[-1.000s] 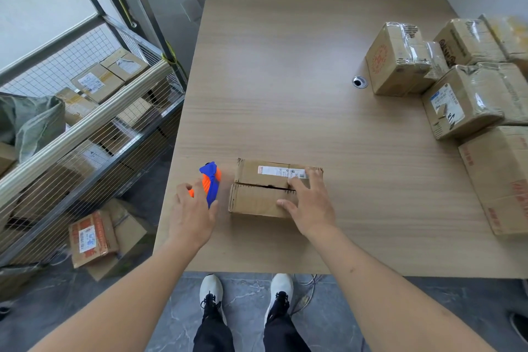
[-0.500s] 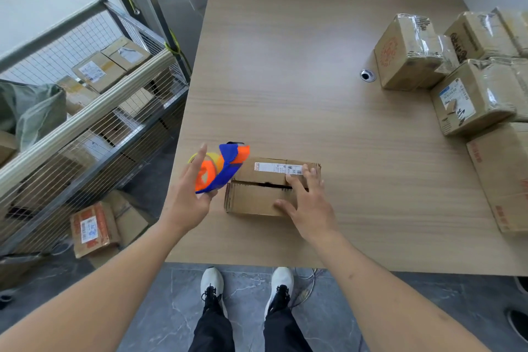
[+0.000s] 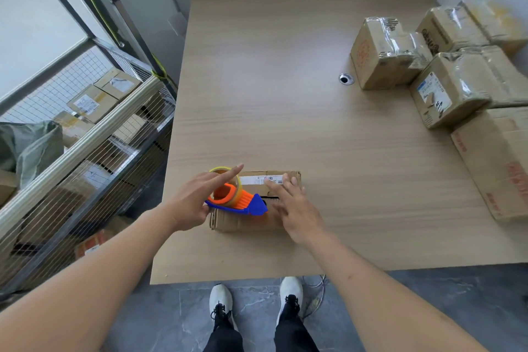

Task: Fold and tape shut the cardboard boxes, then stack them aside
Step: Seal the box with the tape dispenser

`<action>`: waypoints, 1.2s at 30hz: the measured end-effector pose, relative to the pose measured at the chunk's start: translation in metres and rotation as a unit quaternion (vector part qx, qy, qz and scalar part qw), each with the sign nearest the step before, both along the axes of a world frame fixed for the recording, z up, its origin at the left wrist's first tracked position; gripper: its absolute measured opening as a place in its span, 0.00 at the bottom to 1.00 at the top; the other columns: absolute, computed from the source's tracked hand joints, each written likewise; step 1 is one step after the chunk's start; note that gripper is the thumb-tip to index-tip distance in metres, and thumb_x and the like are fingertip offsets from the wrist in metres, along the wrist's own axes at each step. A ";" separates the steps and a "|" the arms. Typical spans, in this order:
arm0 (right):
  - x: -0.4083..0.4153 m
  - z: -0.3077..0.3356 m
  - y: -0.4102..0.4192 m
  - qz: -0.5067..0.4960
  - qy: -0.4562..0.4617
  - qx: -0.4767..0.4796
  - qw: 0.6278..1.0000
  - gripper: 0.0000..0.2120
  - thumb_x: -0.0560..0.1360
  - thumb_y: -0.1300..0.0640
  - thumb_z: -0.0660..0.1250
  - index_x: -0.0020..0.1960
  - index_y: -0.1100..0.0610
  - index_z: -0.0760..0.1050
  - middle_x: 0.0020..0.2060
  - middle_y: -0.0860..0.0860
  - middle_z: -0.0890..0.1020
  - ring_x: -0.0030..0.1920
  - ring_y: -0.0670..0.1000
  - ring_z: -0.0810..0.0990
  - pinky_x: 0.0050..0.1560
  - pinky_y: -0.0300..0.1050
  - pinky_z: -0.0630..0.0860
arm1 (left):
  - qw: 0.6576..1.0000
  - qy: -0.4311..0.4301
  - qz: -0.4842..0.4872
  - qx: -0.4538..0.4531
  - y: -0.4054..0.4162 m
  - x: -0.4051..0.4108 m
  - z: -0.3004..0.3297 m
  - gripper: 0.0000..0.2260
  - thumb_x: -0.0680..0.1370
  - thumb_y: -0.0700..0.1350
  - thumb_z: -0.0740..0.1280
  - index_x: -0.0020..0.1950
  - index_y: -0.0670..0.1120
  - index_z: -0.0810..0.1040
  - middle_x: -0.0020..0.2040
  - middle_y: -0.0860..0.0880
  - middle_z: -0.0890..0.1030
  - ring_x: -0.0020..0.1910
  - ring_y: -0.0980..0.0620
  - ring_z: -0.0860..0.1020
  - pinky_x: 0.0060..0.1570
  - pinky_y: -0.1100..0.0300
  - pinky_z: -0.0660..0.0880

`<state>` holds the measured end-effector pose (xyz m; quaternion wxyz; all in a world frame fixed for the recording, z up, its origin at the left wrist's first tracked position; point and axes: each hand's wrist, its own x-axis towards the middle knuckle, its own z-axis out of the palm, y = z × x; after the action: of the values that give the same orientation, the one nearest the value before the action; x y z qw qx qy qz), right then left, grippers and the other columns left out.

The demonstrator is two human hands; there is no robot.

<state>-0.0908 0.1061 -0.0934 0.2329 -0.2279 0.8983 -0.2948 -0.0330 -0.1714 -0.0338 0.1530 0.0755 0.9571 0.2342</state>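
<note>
A small cardboard box with a white label lies near the front edge of the wooden table; a dark gap shows along its top seam. My left hand holds an orange and blue tape dispenser over the left part of the box top, index finger stretched across the yellowish tape roll. The blue nose of the dispenser points right, toward my right hand. That hand lies flat on the right part of the box, fingers straight, pressing the flaps down.
Several taped boxes are grouped at the table's right side, with a larger carton in front of them. A cable hole sits in the tabletop. A wire cage trolley with parcels stands to the left.
My left hand lifted the tape dispenser from the table beside the box and brought it right, over the box top. My right hand stayed on the box.
</note>
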 end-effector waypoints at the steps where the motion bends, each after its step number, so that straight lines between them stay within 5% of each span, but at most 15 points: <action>1: -0.002 0.002 0.000 0.004 -0.007 0.000 1.000 0.26 0.86 0.58 0.56 0.80 0.38 0.58 0.83 0.53 0.52 0.83 0.54 0.45 0.81 0.49 0.45 | 1.000 -0.009 -0.010 -0.011 0.003 -0.003 0.001 0.54 0.71 0.29 0.69 0.81 0.67 0.44 0.68 0.56 0.72 0.65 0.53 0.69 0.62 0.58 0.68; 8: -0.007 0.010 -0.005 -0.002 -0.029 -0.005 1.000 0.17 0.85 0.60 0.59 0.68 0.45 0.76 0.82 0.57 0.56 0.83 0.59 0.49 0.79 0.57 0.55 | 0.995 -0.036 -0.059 -0.069 0.016 -0.017 0.005 0.55 0.70 0.31 0.68 0.78 0.72 0.39 0.68 0.56 0.72 0.65 0.48 0.69 0.63 0.55 0.68; 11: -0.011 0.018 0.002 -0.009 -0.055 -0.023 0.998 0.28 0.78 0.74 0.54 0.64 0.48 0.78 0.83 0.54 0.54 0.83 0.55 0.48 0.80 0.53 0.54 | 0.984 -0.020 -0.075 -0.163 0.023 -0.013 0.006 0.52 0.71 0.44 0.72 0.78 0.71 0.38 0.70 0.57 0.70 0.67 0.47 0.69 0.74 0.49 0.58; 14: -0.014 0.027 0.011 -0.001 -0.077 -0.033 0.996 0.37 0.70 0.79 0.50 0.66 0.48 0.77 0.83 0.53 0.53 0.83 0.52 0.46 0.80 0.50 0.52 | 0.981 0.005 -0.055 -0.186 0.033 -0.006 0.004 0.48 0.71 0.56 0.71 0.79 0.71 0.39 0.69 0.59 0.71 0.65 0.47 0.70 0.72 0.50 0.57; 16: -0.016 0.028 0.014 0.015 -0.090 -0.034 0.995 0.34 0.74 0.77 0.53 0.68 0.47 0.76 0.83 0.53 0.52 0.83 0.52 0.45 0.81 0.49 0.51 | 0.982 0.014 -0.036 -0.182 0.037 -0.004 0.003 0.47 0.71 0.55 0.70 0.79 0.71 0.41 0.67 0.58 0.72 0.64 0.47 0.70 0.70 0.52 0.59; 21: -0.018 0.021 0.005 -0.037 -0.083 -0.064 0.994 0.09 0.83 0.56 0.66 0.61 0.49 0.80 0.82 0.53 0.58 0.82 0.51 0.50 0.75 0.42 0.58 | 0.986 0.028 -0.017 -0.164 0.045 -0.003 0.000 0.46 0.72 0.48 0.71 0.81 0.65 0.46 0.66 0.57 0.73 0.70 0.49 0.67 0.73 0.54 0.58; 26: -0.014 0.014 -0.014 -0.105 -0.039 -0.060 0.992 0.06 0.80 0.52 0.69 0.52 0.53 0.83 0.80 0.54 0.64 0.82 0.54 0.56 0.75 0.55 0.63 | 0.987 0.057 -0.001 -0.149 0.047 0.000 -0.005 0.42 0.73 0.58 0.70 0.81 0.68 0.49 0.64 0.55 0.74 0.66 0.48 0.71 0.68 0.51 0.65; 31: -0.017 0.012 -0.014 -0.139 -0.031 -0.064 0.988 0.07 0.81 0.53 0.67 0.47 0.53 0.80 0.78 0.50 0.67 0.81 0.50 0.59 0.72 0.52 0.68 | 0.985 0.071 0.027 -0.156 0.051 0.008 -0.009 0.44 0.75 0.63 0.69 0.81 0.68 0.43 0.59 0.57 0.75 0.58 0.49 0.75 0.60 0.52 0.69; 33: -0.016 0.006 -0.013 -0.141 -0.018 -0.056 0.988 0.06 0.82 0.53 0.65 0.52 0.53 0.80 0.77 0.48 0.70 0.80 0.48 0.59 0.71 0.52 0.70 | 0.988 0.066 0.047 -0.132 0.051 0.011 -0.010 0.45 0.75 0.62 0.70 0.81 0.67 0.42 0.57 0.58 0.75 0.57 0.49 0.75 0.60 0.53 0.69; 36: -0.014 -0.005 -0.008 -0.133 -0.010 -0.080 0.988 0.17 0.83 0.56 0.64 0.71 0.57 0.74 0.65 0.50 0.81 0.79 0.49 0.63 0.71 0.53 0.70 | 0.990 0.065 0.069 -0.102 0.049 0.014 -0.014 0.45 0.75 0.61 0.71 0.82 0.65 0.43 0.58 0.59 0.75 0.56 0.49 0.75 0.62 0.53 0.68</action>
<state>-0.1049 0.0983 -0.0980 0.1817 -0.1209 0.8917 -0.3965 -0.0189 -0.1229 -0.0481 0.0805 0.0089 0.9868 0.1400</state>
